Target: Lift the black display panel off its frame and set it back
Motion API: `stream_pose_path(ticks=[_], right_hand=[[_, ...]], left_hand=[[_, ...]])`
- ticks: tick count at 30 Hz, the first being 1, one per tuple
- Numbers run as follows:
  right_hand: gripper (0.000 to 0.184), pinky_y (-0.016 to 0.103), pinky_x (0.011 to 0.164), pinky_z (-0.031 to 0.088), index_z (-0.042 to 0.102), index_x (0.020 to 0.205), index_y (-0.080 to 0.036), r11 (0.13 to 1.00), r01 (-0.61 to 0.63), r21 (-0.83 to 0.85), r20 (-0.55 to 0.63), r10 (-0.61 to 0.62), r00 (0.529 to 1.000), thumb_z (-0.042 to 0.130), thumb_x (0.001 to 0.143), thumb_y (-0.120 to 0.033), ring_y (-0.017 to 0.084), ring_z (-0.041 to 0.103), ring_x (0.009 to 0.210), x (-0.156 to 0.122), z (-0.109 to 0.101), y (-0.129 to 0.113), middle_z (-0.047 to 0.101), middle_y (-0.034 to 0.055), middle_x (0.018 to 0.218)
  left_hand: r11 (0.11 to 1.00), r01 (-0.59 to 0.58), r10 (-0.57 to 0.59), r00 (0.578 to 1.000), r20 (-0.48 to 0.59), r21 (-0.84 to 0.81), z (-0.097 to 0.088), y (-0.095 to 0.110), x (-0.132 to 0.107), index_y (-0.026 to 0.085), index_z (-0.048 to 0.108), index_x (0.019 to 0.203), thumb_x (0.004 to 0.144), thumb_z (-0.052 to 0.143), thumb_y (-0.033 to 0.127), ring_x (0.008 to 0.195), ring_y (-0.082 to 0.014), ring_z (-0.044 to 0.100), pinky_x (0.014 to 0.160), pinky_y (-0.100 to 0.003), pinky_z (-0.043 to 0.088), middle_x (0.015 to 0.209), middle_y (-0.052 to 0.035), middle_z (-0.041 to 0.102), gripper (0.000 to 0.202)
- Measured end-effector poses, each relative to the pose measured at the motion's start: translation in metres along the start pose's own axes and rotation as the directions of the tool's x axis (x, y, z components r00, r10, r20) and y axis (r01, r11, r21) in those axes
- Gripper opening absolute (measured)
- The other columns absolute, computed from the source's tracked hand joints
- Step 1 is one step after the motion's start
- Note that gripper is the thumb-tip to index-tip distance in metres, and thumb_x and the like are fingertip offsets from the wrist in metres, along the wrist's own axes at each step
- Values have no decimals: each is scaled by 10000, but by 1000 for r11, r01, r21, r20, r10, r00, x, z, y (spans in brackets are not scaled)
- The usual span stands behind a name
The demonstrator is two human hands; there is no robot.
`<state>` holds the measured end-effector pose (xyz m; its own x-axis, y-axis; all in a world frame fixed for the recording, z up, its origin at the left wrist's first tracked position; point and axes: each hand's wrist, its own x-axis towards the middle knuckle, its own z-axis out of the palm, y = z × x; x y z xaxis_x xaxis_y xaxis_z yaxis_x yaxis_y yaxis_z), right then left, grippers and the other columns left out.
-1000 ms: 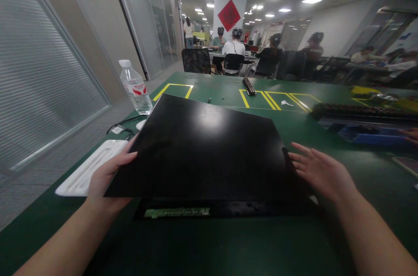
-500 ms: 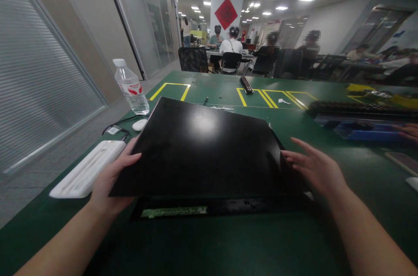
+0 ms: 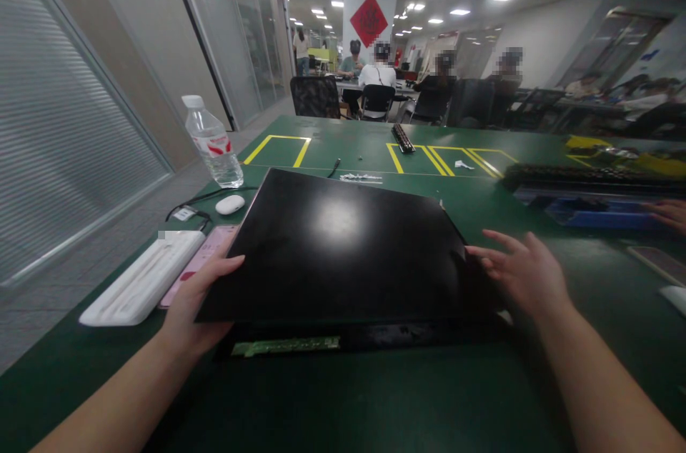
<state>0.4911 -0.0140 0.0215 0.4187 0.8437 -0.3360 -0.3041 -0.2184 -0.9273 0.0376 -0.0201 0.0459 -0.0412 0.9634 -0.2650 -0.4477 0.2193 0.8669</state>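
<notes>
A large glossy black panel (image 3: 343, 246) lies tilted over a green table (image 3: 375, 396), its near edge raised above a dark base with a thin green circuit strip (image 3: 286, 346). My left hand (image 3: 196, 306) grips the panel's near left corner, thumb on top and fingers under it. My right hand (image 3: 522, 274) rests against the panel's right edge with its fingers spread out and nothing held.
A water bottle (image 3: 211, 142), a white mouse (image 3: 230, 204), a pink phone (image 3: 206, 256) and a white tray (image 3: 142, 285) sit at the left. A black keyboard-like bar (image 3: 589, 178) and blue tray (image 3: 600, 213) lie at the right. Several people sit at far desks.
The panel has dropped lower and flatter toward the table and shifted a little right, uncovering the mouse and pink phone. My left thumb has slid further onto the panel's corner.
</notes>
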Motion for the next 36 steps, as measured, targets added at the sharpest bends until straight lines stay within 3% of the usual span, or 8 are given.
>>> stream_pose_path(ticks=[8,18,24,29,36], right_hand=[[508,302,470,452,660,1138,-254,999,22,-45,29,-20,999,322,965,-591,205,595,580,4,-4,4,811,167,906],[513,306,461,413,647,1128,-249,996,20,-84,1,-20,1000,287,983,-583,205,573,574,4,-1,3,804,168,895],[530,325,471,391,654,1089,-264,994,-3,-110,-52,-3,999,247,998,-591,209,541,574,2,1,1,801,160,892],[506,324,476,378,646,1046,-268,993,-18,-118,-74,9,997,267,990,-597,208,524,570,2,3,0,796,154,857],[496,300,463,352,643,1033,-258,990,-10,-140,-79,-1,997,296,991,-610,192,527,565,2,4,3,793,146,820]], left_hand=[[999,43,-42,998,-50,7,1,2,-1,316,449,1628,781,787,268,1060,-342,808,964,-425,652,1168,-40,855,913],[1000,17,-17,1000,-8,12,2,-1,0,310,485,1593,768,797,252,1064,-323,806,860,-368,682,1206,-40,841,885],[999,-6,7,1000,-14,34,6,-1,-1,291,543,1540,655,862,254,1052,-326,803,664,-284,676,1188,-46,841,941],[996,-24,25,1000,-12,84,5,0,-1,286,621,1456,649,850,252,1049,-316,796,657,-272,667,1209,-44,828,839],[992,-32,33,999,-2,123,1,1,1,287,653,1376,635,834,232,991,-323,800,696,-338,680,1101,-36,838,765]])
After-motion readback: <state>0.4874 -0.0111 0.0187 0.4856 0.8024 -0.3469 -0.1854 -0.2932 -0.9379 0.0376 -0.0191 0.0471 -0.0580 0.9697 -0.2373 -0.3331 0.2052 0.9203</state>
